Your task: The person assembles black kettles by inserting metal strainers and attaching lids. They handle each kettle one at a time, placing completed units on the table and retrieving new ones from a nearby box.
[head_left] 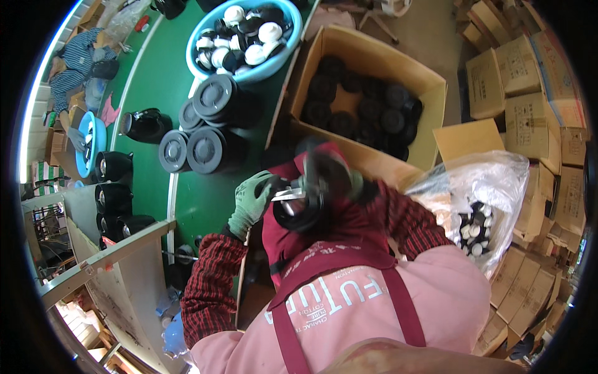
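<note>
In front of my burgundy apron (367,234) is a black round vessel (300,218) with a shiny metal part at its top. My left hand (252,198), in a pale green glove with dark fingertips, is closed on the vessel's left side. A bright, narrow metal strip (288,195) shows beside those fingers; I cannot tell whether it belongs to the vessel. My right hand (354,179) is over the vessel's right side, mostly dark and smeared by motion. A blurred black piece (324,165) lies by it, and its fingers cannot be made out.
Black cylinders (212,149) stand on the green table (146,171), near a blue basin (192,59) of black and white caps. Right of it, a cardboard box (430,81) holds black round items. A plastic bag (507,187) holds more caps. Another person (78,53) works far left.
</note>
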Demonstrator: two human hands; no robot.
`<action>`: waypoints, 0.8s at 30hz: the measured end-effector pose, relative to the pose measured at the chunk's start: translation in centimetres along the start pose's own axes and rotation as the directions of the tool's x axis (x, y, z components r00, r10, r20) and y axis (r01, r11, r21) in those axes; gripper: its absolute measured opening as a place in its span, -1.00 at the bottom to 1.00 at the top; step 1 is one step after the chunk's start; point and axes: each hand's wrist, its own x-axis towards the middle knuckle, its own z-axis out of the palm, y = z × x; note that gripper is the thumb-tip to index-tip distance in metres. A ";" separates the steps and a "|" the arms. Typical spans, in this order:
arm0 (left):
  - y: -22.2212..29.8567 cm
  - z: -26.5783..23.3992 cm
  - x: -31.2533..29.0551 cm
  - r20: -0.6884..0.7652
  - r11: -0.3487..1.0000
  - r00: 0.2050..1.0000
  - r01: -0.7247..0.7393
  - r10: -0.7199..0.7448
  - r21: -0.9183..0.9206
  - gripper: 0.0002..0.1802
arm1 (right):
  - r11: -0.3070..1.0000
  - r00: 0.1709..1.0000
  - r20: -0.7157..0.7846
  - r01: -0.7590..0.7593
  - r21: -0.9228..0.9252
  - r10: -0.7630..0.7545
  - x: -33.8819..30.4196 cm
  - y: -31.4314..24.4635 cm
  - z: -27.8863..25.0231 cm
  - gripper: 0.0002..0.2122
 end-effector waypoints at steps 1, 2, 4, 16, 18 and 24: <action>-0.9 0.0 1.1 0.073 0.963 0.987 0.154 -0.141 -0.223 -0.62 | 0.909 0.996 0.092 0.052 -0.414 -0.015 -0.8 0.0 2.4 -0.75; -1.6 0.5 3.3 0.037 0.891 0.996 0.084 -0.075 -0.446 -0.59 | 0.703 0.976 0.190 0.209 -0.680 -0.106 -1.5 0.7 5.1 -0.81; -2.0 3.3 9.0 -0.042 0.805 0.999 -0.019 -0.007 -0.593 -0.59 | 0.259 0.950 0.311 0.300 -0.918 0.002 -2.4 2.6 10.0 -0.86; -5.5 5.5 6.0 -0.626 0.887 0.637 0.235 -0.449 -0.397 -0.37 | -0.026 0.950 -0.007 -0.016 -1.000 -0.313 3.0 5.3 0.0 -0.57; -4.9 3.9 2.6 -0.577 0.775 0.573 0.604 -0.583 -0.183 -0.32 | -0.016 0.994 0.072 0.071 -0.997 -0.081 4.1 6.9 -1.5 -0.69; -0.6 -2.5 -3.6 0.413 0.588 0.791 0.612 -0.452 -0.528 -0.70 | -0.311 0.977 0.199 0.212 -0.926 0.071 6.8 10.4 -2.8 -0.82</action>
